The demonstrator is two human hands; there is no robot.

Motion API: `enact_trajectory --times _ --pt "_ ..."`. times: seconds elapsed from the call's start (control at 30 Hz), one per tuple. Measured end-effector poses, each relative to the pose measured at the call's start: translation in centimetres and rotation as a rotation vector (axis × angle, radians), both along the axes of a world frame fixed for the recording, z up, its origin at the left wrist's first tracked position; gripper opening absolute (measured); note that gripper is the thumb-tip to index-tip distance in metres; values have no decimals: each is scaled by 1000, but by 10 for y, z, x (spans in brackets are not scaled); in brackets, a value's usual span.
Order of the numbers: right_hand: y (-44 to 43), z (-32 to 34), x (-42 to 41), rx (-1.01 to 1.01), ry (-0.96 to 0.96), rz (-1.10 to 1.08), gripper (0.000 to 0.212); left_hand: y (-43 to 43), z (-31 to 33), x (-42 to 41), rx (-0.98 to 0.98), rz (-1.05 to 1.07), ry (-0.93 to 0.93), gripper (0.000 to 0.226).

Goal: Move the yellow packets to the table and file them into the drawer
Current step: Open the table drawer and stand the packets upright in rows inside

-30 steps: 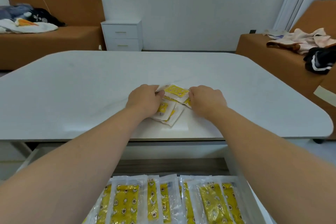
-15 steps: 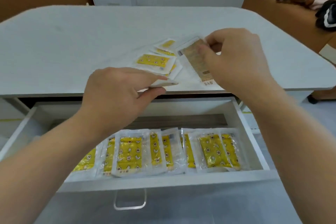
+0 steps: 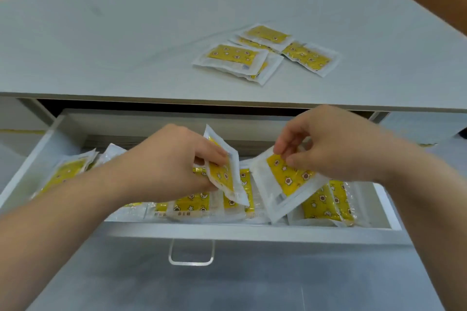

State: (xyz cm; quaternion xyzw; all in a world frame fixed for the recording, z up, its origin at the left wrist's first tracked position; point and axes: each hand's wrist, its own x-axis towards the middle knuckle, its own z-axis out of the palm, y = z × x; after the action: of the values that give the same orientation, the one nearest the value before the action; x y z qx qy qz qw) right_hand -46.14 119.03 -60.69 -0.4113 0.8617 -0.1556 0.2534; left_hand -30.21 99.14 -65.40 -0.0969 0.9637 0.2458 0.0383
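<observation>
Left hand: curled, the left packet is pinched between thumb and fingers.
Right hand: the right packet is pinched at its upper edge by the fingertips.
Left packet: held over the drawer, almost edge-on, long axis from 11 to 5 o'clock.
Right packet: held over the drawer at 3 o'clock of the left one, yellow face up, tilted, one corner pointing to 6 o'clock; its long axis is partly hidden by the hand.
Row: packets are filed in the open drawer, overlapped from 9 to 3 o'clock, long axes from 12 to 6.
Pile: several packets are left on the table at 1 o'clock, the front one lying roughly 9 to 3.
Writing: small dark characters are printed on the row's lower edges, too blurred to read; stars and small round faces are printed on the yellow.
</observation>
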Motion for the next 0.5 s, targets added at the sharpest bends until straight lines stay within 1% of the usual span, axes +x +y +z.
enact_trajectory --times 0.07,0.1,0.17,0.23,0.37,0.47,0.5 --pt "-7 -11 3 51 -40 1 33 -9 7 2 155 104 -122 45" --pt "-11 -16 5 69 -56 7 44 -12 10 3 217 164 -136 41" --pt "-20 -25 11 92 -69 21 62 -19 12 5 296 332 -103 23" --pt "-29 -29 17 94 -59 44 67 -26 10 7 284 432 -64 3" --pt "-47 -31 26 51 -55 59 53 -45 15 17 305 476 -109 32" --pt "-60 -31 33 25 -45 58 48 -63 22 32 399 454 -226 54" --pt "-66 -32 36 23 -47 55 47 -70 23 38 401 439 -259 60"
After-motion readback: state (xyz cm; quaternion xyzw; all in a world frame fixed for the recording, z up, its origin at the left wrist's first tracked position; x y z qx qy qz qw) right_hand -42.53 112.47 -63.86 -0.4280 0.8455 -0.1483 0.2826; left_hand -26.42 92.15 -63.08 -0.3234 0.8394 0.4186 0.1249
